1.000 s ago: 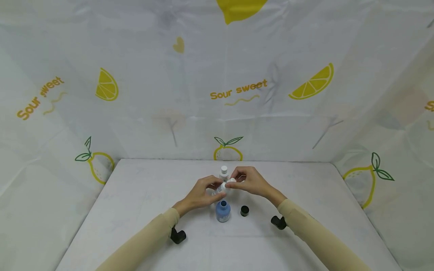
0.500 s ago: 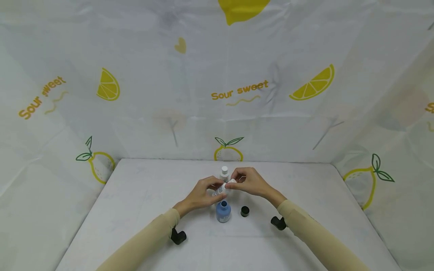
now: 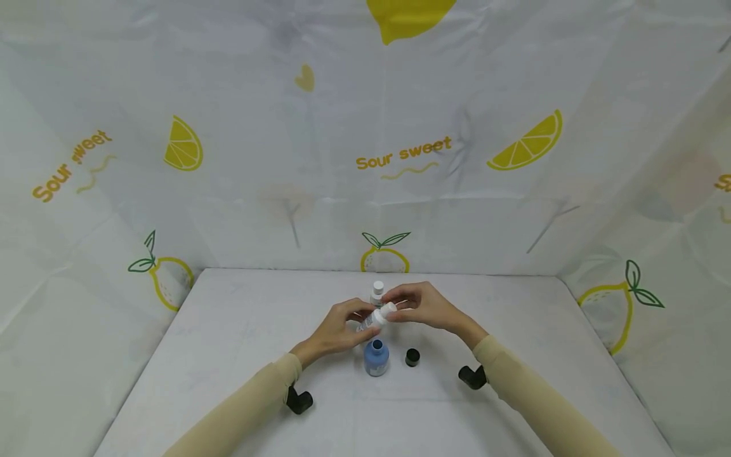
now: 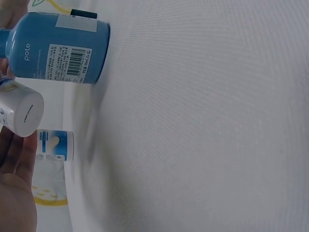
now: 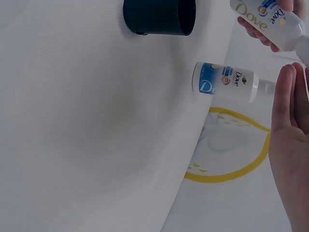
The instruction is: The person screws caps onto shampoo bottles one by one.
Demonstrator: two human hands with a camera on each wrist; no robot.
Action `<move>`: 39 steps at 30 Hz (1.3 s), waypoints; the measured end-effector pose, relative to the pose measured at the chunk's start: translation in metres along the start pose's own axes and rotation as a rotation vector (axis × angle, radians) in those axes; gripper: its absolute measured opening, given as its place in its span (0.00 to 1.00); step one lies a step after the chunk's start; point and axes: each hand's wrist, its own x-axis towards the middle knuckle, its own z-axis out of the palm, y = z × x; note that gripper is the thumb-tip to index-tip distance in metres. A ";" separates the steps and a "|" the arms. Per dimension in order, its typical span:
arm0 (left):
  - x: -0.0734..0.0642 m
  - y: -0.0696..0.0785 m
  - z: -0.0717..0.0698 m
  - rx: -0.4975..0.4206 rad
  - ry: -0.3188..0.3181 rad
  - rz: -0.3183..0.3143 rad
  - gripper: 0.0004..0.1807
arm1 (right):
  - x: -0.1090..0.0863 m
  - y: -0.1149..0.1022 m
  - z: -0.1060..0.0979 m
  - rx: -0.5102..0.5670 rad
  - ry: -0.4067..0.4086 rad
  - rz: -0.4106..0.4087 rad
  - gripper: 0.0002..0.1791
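Note:
My left hand (image 3: 335, 327) grips a small white Dove bottle (image 3: 370, 320), tilted with its white cap (image 3: 389, 309) toward the upper right. My right hand (image 3: 427, 306) is at that cap, its fingers loosened and the cap showing between fingertips and thumb; in the right wrist view its fingers (image 5: 285, 99) look straight beside the bottle's top. Just in front, a blue pump-size bottle (image 3: 376, 363) stands upright with an uncapped neck. Right of it lies a round black cap (image 3: 412, 357). Behind the hands a second white Dove bottle (image 5: 227, 81) stands upright, capped.
The white-covered table (image 3: 257, 355) meets a hanging white cloth with lemon prints (image 3: 320, 235) at its back edge. Black wrist mounts stick out under the left sleeve (image 3: 299, 401) and the right sleeve (image 3: 473, 377).
My right hand's fingers have loosened from the white bottle's cap, lifting slightly so that more of it shows. The left hand still holds the bottle in about the same place.

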 end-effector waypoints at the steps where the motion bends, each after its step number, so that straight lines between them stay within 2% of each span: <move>1: 0.000 0.000 0.000 -0.001 0.000 -0.003 0.19 | 0.000 0.002 -0.002 0.040 -0.022 -0.007 0.22; 6: 0.000 0.001 -0.001 -0.004 -0.010 -0.024 0.20 | -0.002 0.006 -0.008 0.166 -0.098 -0.032 0.26; 13: 0.001 0.003 0.000 -0.004 -0.012 -0.005 0.20 | -0.002 0.006 -0.008 0.176 -0.092 -0.017 0.22; 24: 0.004 0.004 -0.001 -0.004 0.006 0.010 0.18 | -0.001 0.004 -0.005 0.116 -0.009 -0.002 0.19; 32: 0.004 0.005 -0.003 0.004 0.013 0.008 0.18 | 0.000 0.002 -0.002 0.067 0.016 0.009 0.17; 39: 0.006 0.005 -0.002 0.010 0.018 0.053 0.18 | 0.000 0.000 -0.001 -0.008 0.051 0.052 0.15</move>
